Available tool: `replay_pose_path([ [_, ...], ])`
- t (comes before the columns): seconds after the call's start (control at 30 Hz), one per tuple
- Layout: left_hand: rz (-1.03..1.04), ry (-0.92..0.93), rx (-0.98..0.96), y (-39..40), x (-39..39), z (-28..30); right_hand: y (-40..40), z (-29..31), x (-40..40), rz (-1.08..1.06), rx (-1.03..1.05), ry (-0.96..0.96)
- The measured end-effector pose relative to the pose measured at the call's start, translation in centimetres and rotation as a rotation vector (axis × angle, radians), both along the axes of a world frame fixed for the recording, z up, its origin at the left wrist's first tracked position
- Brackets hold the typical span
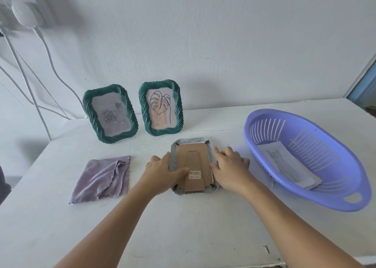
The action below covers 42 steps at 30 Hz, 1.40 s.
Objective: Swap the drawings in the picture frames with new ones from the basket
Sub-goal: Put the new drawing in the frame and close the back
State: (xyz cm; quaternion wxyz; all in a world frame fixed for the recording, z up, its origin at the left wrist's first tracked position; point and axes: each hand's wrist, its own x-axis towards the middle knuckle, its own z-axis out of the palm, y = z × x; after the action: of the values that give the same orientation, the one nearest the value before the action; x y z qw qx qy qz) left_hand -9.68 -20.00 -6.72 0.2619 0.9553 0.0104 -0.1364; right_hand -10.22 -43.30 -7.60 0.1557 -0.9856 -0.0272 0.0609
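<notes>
Both hands, the left hand [160,169] and the right hand [228,164], pressed with relaxed fingers on the face-down frame [193,166] mid-table, beside the basket [333,198]; its corner clips probably needed gentle, even turning.

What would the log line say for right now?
frame face-down, brown back up | left hand thumb on back | right hand on right edge | basket holds cat drawing

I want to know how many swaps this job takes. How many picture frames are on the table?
3. Two green frames stand upright against the wall: rose drawing frame and leaf drawing frame. The third frame lies face down between both hands. None appear hidden.
</notes>
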Motion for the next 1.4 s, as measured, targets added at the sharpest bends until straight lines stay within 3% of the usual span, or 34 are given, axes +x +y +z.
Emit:
replay_pose_path([
  [0.23, 0.104, -0.032, -0.297, 0.7, -0.3, -0.1, 0.8, 0.3, -0.1, -0.021, 0.232, 0.053],
  [0.37, 0.102, -0.105, -0.502, 0.7, -0.8, 0.1, 1.0, 0.6, 0.2, -0.046, 0.389, -0.042],
  [0.5, 0.004, -0.155, -0.751, 0.8, -0.7, 0.7, 1.8, 1.4, 0.6, -0.064, 0.745, -0.074],
  [0.6, 0.040, -0.199, -0.931, 0.8, -0.6, 1.0, 2.4, 2.3, 0.6, -0.097, 1.021, 0.026],
  [0.73, 0.056, -0.256, -0.965, 0.7, -0.4, 1.3, 2.8, 2.4, 0.2, -0.014, 1.293, 0.175],
  [0.87, 0.056, -0.264, -0.883, 1.0, -0.1, 1.8, 3.2, 2.6, 0.3, -0.010, 1.251, 0.078],
  [1.0, 0.133, -0.330, -0.493, 0.6, 0.0, 3.5, 3.4, 3.0, 0.5, 0.036, 1.123, -0.111],
  [1.07, 0.144, -0.399, -0.407, 0.2, 0.0, 4.3, 3.6, 3.4, 0.6, 0.040, 1.034, -0.217],
  [1.23, 0.122, -0.515, -0.501, -1.5, -0.3, 7.3, 5.0, 5.1, -0.2, 0.098, 0.804, -0.480],
  [1.4, 0.239, -0.528, -0.596, -2.0, 0.3, 8.3, 6.9, 5.2, -0.9, 0.247, 0.625, -0.569],
])
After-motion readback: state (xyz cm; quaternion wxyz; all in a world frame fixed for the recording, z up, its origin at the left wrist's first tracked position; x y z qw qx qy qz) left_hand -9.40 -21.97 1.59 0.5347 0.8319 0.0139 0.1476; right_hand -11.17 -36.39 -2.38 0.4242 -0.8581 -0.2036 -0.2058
